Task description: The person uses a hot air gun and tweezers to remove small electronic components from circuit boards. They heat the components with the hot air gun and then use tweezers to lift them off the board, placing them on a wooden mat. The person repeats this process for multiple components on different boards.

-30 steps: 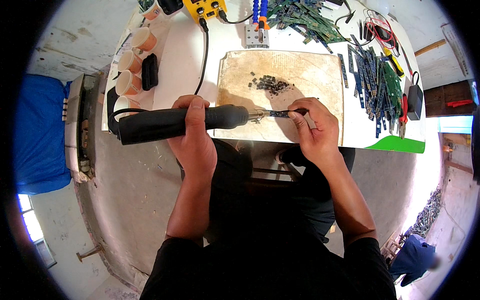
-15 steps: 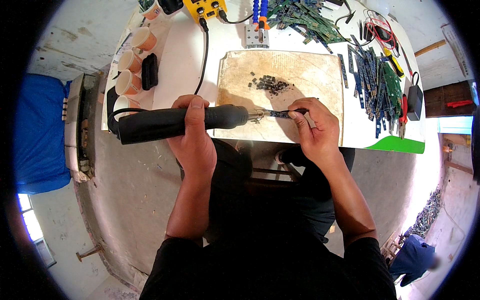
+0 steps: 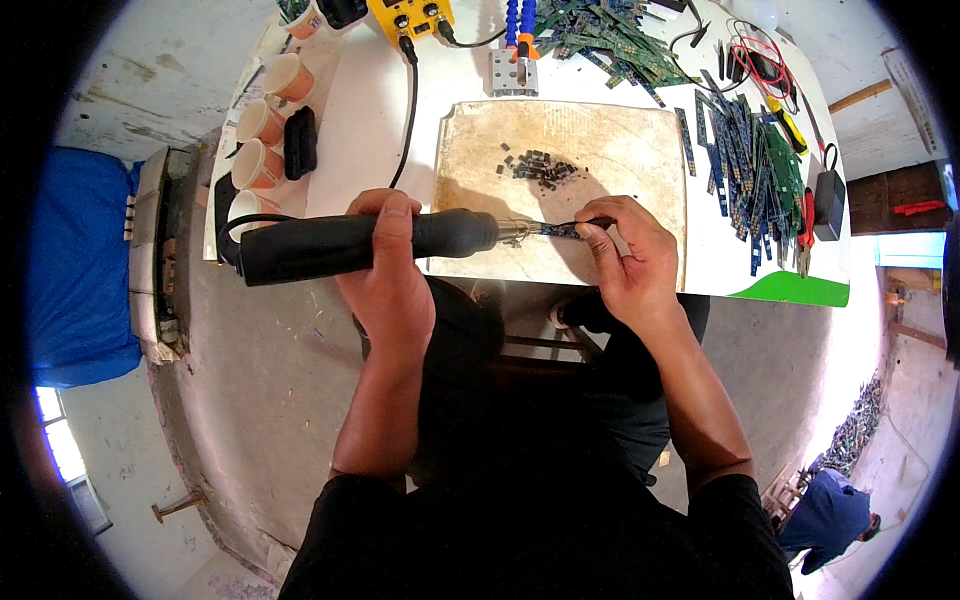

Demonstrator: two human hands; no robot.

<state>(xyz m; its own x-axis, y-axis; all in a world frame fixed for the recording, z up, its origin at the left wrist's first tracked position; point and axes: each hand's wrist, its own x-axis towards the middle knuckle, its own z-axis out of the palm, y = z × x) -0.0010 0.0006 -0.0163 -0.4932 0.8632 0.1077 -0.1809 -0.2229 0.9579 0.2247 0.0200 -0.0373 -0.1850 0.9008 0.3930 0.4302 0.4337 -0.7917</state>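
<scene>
My left hand [image 3: 388,275] is wrapped round a thick black hot-air tool [image 3: 310,247] lying sideways, its metal nozzle [image 3: 512,229] pointing right. My right hand [image 3: 632,258] pinches a narrow dark circuit-board strip [image 3: 560,229] at the nozzle's tip; whether anything else is in those fingers is hard to see. Both sit over the near part of a stained beige board [image 3: 470,130], where a small heap of black chips [image 3: 543,166] lies just beyond the strip.
Paper cups [image 3: 260,163] line the left. Behind are a yellow control box [image 3: 408,18] and a metal block with blue hoses [image 3: 512,72]. Heaps of board strips [image 3: 742,170], red-handled pliers [image 3: 806,230] and a black adapter [image 3: 829,208] crowd the right. A person in blue [image 3: 820,515] is at lower right.
My left hand and the tool have shifted very slightly right and up. My right hand looks the same. The person in blue has moved the head a little.
</scene>
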